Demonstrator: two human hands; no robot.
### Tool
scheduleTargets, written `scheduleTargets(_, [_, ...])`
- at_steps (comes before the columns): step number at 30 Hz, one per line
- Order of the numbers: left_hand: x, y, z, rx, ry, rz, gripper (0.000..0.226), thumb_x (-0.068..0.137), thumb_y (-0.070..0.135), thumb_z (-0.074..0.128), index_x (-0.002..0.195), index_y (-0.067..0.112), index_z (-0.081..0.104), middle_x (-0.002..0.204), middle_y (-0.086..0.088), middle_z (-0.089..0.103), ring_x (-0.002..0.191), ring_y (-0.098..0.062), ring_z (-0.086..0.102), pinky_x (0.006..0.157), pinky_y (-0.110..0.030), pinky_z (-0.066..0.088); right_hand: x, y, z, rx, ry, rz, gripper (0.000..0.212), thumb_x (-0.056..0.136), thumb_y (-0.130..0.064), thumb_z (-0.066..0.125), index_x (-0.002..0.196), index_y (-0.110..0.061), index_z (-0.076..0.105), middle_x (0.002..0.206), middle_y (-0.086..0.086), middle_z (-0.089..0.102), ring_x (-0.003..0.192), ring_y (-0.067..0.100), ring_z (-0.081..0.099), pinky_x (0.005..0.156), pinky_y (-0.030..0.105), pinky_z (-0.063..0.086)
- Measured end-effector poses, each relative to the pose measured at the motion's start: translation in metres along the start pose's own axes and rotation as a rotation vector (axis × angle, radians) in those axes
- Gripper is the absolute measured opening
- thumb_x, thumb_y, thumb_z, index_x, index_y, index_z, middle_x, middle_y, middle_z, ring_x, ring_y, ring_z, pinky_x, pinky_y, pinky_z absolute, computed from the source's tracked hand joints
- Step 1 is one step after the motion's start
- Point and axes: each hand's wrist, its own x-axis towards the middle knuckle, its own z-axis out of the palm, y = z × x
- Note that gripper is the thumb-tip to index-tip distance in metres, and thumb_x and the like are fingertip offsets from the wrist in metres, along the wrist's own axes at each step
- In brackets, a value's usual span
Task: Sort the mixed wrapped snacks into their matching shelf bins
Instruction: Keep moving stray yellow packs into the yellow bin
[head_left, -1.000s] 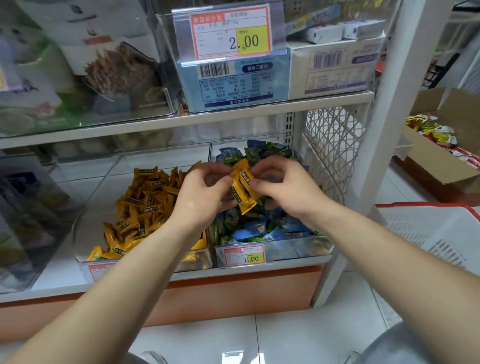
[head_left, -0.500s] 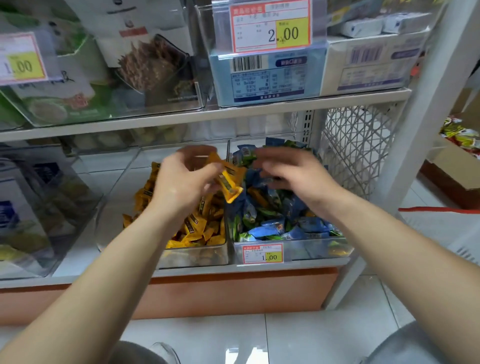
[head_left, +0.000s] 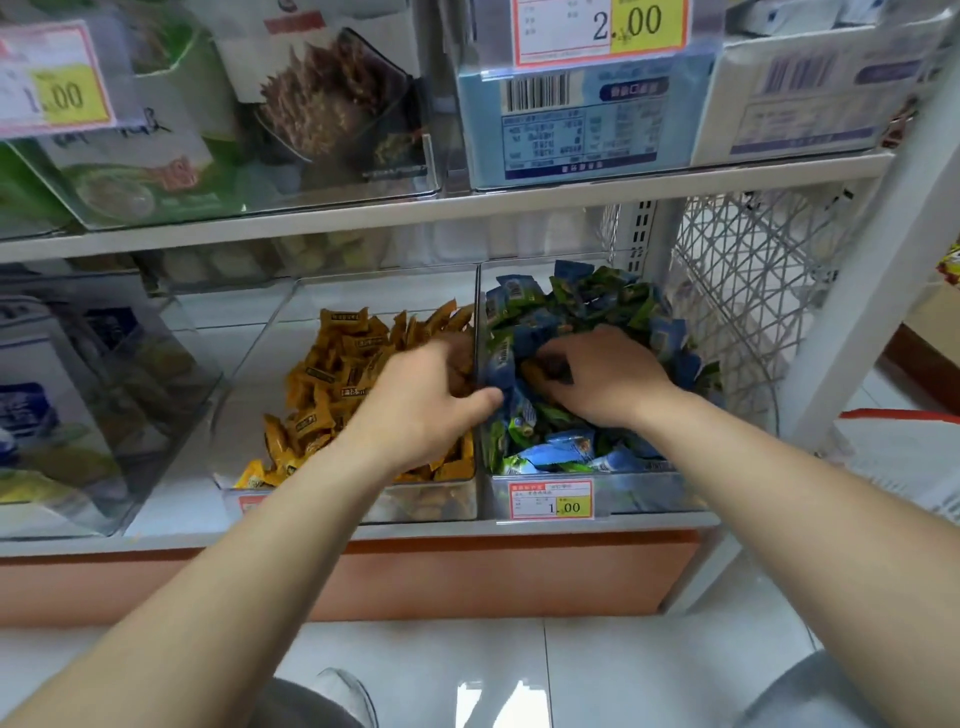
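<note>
You face a low shelf (head_left: 156, 538) with both bare arms reaching in. Use the small price tag (head_left: 551, 500) marked 1.00 as your anchor. Just behind the price tag sits a clear bin (head_left: 649, 491) heaped with blue and green snacks (head_left: 571, 306). Left of the price tag is a second clear bin (head_left: 431, 506) of yellow snacks (head_left: 332, 374). The two bins meet along one clear wall.

Your left hand (head_left: 415, 410) is up and left of the price tag, over the yellow pile, with its thumb against that shared wall. Its fingers (head_left: 447, 358) curl downward but are blurred, so I cannot tell whether they hold a wrapper. Your right hand (head_left: 602, 382) is straight above the price tag, its fingers (head_left: 558, 358) bent and dug into the blue and green heap. A yellowish scrap shows just under them, but I cannot tell whether they have pinched it.

The step seems to be picking stray yellow snacks out of the wrong bin. Pinch one wrapper by its crimped end rather than scooping. Lift it over the shared wall and let go only above the yellow pile. The wrappers look loose and slippery, so rough digging may spill blue ones forward past the price tag.
</note>
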Motion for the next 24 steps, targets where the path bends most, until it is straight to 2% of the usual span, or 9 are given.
scheduleTargets(4, [0.001,-0.002,0.014,-0.013,-0.014,-0.016,0.06,0.081,0.037,0.076,0.135,0.024,0.052,0.117,0.005,0.068,0.101,-0.013,0.064,0.077,-0.017,0.045,0.005,-0.004,0.009,-0.002,0.038,0.007,0.036,0.089,-0.052,0.056,0.118,-0.032,0.065,0.106,-0.002,0.072,0.098,0.025,0.066,0.08,0.037,0.054])
scheduleTargets(7, [0.001,-0.005,0.014,-0.016,-0.007,-0.009,0.06,0.081,0.038,0.075,0.135,0.024,0.052,0.118,0.004,0.068,0.104,-0.015,0.064,0.079,-0.017,0.046,0.006,-0.008,0.006,0.021,0.041,0.011,0.026,0.088,-0.047,0.057,0.11,-0.037,0.065,0.1,-0.007,0.07,0.096,0.023,0.065,0.08,0.034,0.048])
scheduleTargets(9, [0.001,-0.004,0.012,0.058,0.034,0.03,0.059,0.082,0.043,0.072,0.135,0.025,0.053,0.125,0.003,0.065,0.112,-0.017,0.061,0.087,-0.024,0.048,0.006,-0.007,-0.008,0.238,0.046,0.03,0.021,0.085,-0.039,0.066,0.107,-0.037,0.066,0.096,-0.012,0.068,0.093,0.016,0.063,0.079,0.031,0.049])
scheduleTargets(11, [0.002,0.002,0.008,0.113,0.128,0.087,0.059,0.085,0.048,0.067,0.137,0.026,0.051,0.129,0.002,0.063,0.118,-0.019,0.057,0.094,-0.03,0.049,0.001,-0.006,-0.024,0.548,0.1,0.059,0.029,0.081,-0.027,0.076,0.107,-0.03,0.065,0.098,-0.013,0.068,0.094,0.012,0.065,0.08,0.027,0.051])
scheduleTargets(14, [0.002,0.023,0.006,-0.008,0.183,0.249,0.059,0.086,0.052,0.063,0.138,0.026,0.05,0.128,0.004,0.063,0.117,-0.015,0.057,0.096,-0.032,0.048,-0.015,-0.009,-0.036,1.076,0.127,0.062,0.033,0.079,-0.009,0.08,0.105,-0.017,0.063,0.096,0.006,0.074,0.092,0.02,0.071,0.082,0.033,0.057])
scheduleTargets(17, [0.001,0.041,0.013,-0.122,0.184,0.388,0.039,0.092,0.036,0.065,0.128,0.025,0.057,0.115,0.007,0.067,0.105,-0.009,0.061,0.089,-0.033,0.051,-0.029,-0.007,-0.044,1.244,0.056,0.039,0.028,0.084,-0.008,0.075,0.109,-0.011,0.061,0.09,0.01,0.076,0.087,0.023,0.073,0.074,0.035,0.06])
scheduleTargets(19, [0.003,0.044,0.016,-0.146,0.205,0.368,0.028,0.094,0.029,0.065,0.121,0.025,0.061,0.106,0.01,0.068,0.096,-0.007,0.062,0.084,-0.032,0.053,-0.036,0.004,-0.051,1.117,0.086,0.065,0.016,0.09,-0.012,0.07,0.104,-0.015,0.063,0.086,0.008,0.076,0.081,0.02,0.073,0.074,0.035,0.058])
scheduleTargets(21, [0.006,0.042,0.019,-0.13,0.195,0.308,0.025,0.094,0.031,0.064,0.119,0.027,0.064,0.101,0.012,0.069,0.091,-0.007,0.064,0.081,-0.033,0.054,-0.041,0.023,-0.054,0.757,0.158,0.088,0.008,0.091,-0.015,0.068,0.098,-0.018,0.066,0.088,0.003,0.074,0.083,0.019,0.07,0.078,0.035,0.054])
scheduleTargets(24, [0.007,0.038,0.023,-0.11,0.157,0.26,0.025,0.094,0.036,0.063,0.118,0.029,0.065,0.097,0.013,0.07,0.09,-0.007,0.065,0.08,-0.033,0.055,-0.047,0.044,-0.045,0.255,0.04,0.123,0.009,0.089,-0.018,0.066,0.097,-0.02,0.07,0.093,-0.001,0.071,0.085,0.017,0.063,0.067,0.025,0.04])
